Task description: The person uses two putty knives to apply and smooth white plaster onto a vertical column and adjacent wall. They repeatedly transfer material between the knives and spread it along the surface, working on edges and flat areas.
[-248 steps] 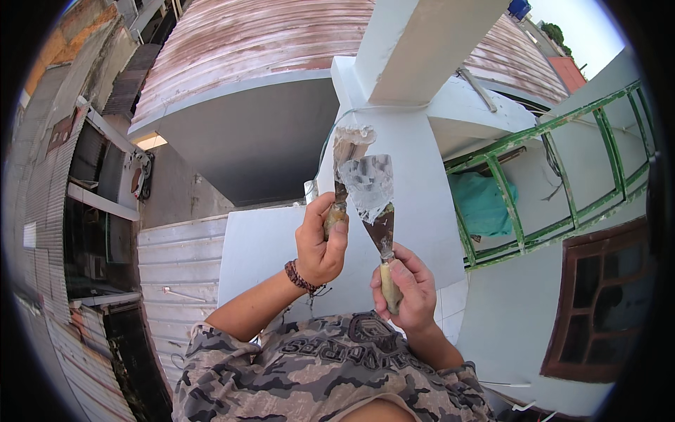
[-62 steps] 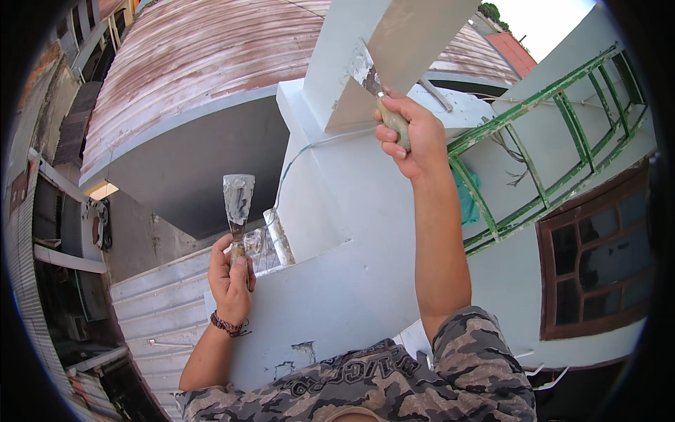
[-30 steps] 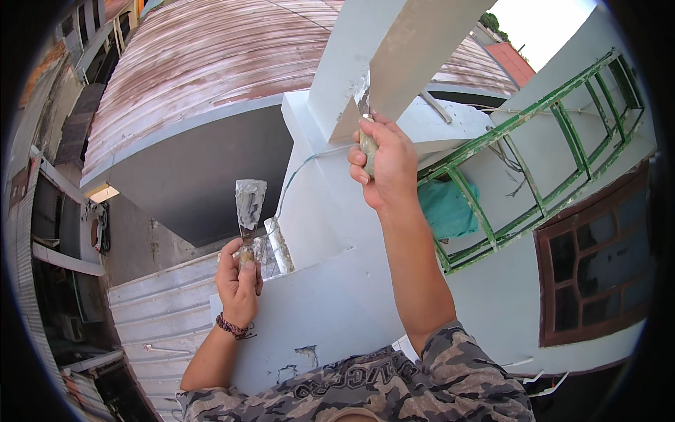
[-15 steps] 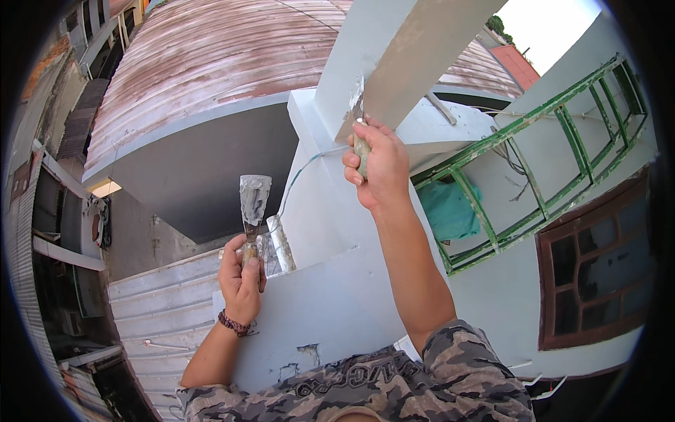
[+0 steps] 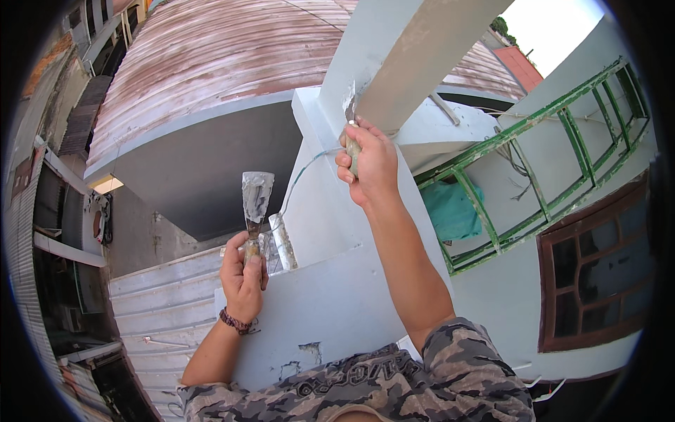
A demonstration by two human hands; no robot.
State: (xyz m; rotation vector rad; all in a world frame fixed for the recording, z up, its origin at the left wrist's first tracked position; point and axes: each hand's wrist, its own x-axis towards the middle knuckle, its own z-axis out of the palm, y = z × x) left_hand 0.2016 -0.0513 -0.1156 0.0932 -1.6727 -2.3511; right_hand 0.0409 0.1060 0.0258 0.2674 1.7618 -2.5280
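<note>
My left hand (image 5: pixel 242 278) is wrapped round the handle of a wide putty knife (image 5: pixel 258 197), its blade pointing up and coated with grey-white filler. Higher and to the right, my right hand (image 5: pixel 373 162) grips a second, narrower putty knife (image 5: pixel 350 105) by its pale handle. That blade is tipped upward at the left face of a square column (image 5: pixel 385 63), close to its corner; whether it touches the surface I cannot tell. The column's other face is a darker beige-grey.
A green metal ladder (image 5: pixel 510 151) leans across the right side, with a teal cloth (image 5: pixel 451 209) behind its rungs. Below it is a brown-framed window (image 5: pixel 598 264). A rusty corrugated roof (image 5: pixel 218 63) spreads beyond the ledge (image 5: pixel 323 295). A thin blue hose (image 5: pixel 301 172) runs beside the column base.
My right hand and its putty knife have moved a little left and down along the column. The left hand's putty knife has shifted only slightly.
</note>
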